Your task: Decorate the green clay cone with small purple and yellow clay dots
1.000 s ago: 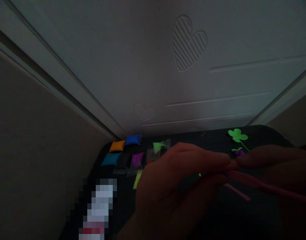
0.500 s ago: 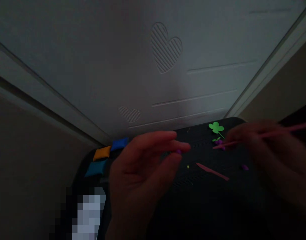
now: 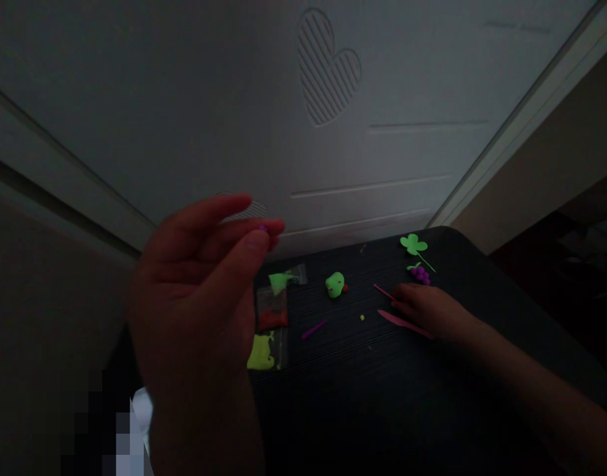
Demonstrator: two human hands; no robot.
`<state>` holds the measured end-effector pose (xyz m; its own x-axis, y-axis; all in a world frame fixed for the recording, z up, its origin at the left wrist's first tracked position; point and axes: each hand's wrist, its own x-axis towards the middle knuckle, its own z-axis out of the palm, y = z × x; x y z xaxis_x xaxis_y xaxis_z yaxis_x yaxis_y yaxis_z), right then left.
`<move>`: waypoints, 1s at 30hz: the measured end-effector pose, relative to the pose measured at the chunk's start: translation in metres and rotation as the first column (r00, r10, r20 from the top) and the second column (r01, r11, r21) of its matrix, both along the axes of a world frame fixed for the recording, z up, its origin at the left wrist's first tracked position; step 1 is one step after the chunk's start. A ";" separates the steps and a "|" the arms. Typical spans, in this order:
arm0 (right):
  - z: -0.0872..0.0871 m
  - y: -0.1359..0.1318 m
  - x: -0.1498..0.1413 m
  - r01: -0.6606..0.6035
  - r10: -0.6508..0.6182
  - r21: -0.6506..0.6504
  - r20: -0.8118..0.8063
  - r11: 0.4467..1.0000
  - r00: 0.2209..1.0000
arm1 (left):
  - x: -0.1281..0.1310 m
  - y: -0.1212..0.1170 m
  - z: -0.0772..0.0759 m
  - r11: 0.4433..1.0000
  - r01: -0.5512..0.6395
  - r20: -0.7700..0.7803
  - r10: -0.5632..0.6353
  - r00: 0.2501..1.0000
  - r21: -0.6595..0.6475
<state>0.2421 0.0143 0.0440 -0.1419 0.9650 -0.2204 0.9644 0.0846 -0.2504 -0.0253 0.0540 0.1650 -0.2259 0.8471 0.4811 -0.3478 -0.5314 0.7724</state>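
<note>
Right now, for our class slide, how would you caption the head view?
Left hand pinching a tiny purple piece, right hand at a thin pink tool on the dark table.

We can read no words, numbers or brands — the nearest thing we find to a sign is a striped heart (image 3: pixel 327 71) on the white panel (image 3: pixel 135 86), with a smaller heart (image 3: pixel 255 209) lower down, partly hidden.

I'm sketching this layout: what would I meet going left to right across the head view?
Left hand pinching a purple bit → purple tool → green lump → tiny yellow ball → right hand.
</note>
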 end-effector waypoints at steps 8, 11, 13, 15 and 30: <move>0.002 -0.048 -0.043 -0.038 0.039 0.010 -0.238 0.999 0.970 | -0.003 0.002 -0.003 1.000 -0.009 -0.038 0.009 0.999 0.004; -0.010 -0.062 -0.060 -0.003 0.004 0.003 -0.273 1.000 0.962 | 0.000 0.000 -0.002 1.000 -0.006 -0.054 0.006 0.999 -0.006; -0.018 -0.066 -0.066 0.041 -0.036 0.013 -0.274 0.999 0.961 | 0.001 -0.001 -0.002 1.000 -0.007 -0.053 0.007 0.999 0.001; -0.023 -0.067 -0.069 0.077 -0.067 0.027 -0.270 0.997 0.961 | 0.002 -0.001 -0.002 1.000 0.000 -0.057 0.001 0.998 0.009; -0.024 -0.069 -0.079 0.094 -0.071 0.086 -0.240 0.992 0.968 | 0.004 -0.005 -0.001 0.999 0.039 -0.099 -0.041 0.994 -0.021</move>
<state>0.1635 -0.0547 0.0196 -0.0977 0.9906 -0.0961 0.8834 0.0419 -0.4668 -0.0211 0.0486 0.1637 -0.1436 0.8635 0.4836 -0.2895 -0.5039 0.8138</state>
